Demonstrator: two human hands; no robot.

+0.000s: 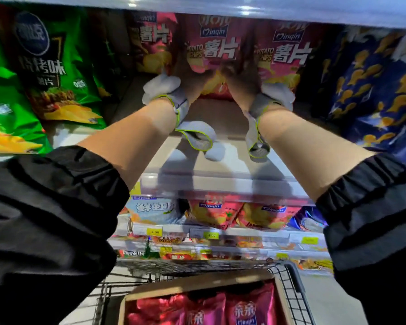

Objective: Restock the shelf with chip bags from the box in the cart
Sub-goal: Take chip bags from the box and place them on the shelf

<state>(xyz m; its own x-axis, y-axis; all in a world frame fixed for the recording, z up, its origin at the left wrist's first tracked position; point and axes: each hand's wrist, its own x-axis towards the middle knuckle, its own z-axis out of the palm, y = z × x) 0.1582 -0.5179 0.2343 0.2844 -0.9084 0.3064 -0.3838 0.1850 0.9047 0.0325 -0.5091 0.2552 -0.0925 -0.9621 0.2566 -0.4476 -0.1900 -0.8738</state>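
Chip bag (211,55), red-pink with "Potato Chips" print, stands upright near the middle of the shelf (220,170), its long axis vertical and its printed face turned outward toward the shelf's front edge. Both hands reach in from below and clasp it: the left hand (185,78) wraps the bag's lower left side and the right hand (242,80) its lower right side, fingers pressed into the foil, so each grip is closed on the bag. Loose grey straps with green edging (195,137) hang from both wrists over the bare shelf board. Just to the right stands a matching red bag (288,52), touching or nearly touching the held one; another red bag (150,38) sits further back on the left. Between that left bag and the green bags (56,66) at the shelf's left end a dark gap stays open, and the board in front of the held bag is bare up to the front edge. Blue bags (373,90) fill the right end. The underside of the upper shelf (244,10) sits close above the bag tops, leaving little room overhead. Below the front edge, lower shelves carry more bags (211,214) and yellow price tags (154,231). At the bottom, the wire cart (291,277) holds the cardboard box (197,287) with shiny red bags (244,310) inside. Black sleeves (45,219) cover both upper forearms.
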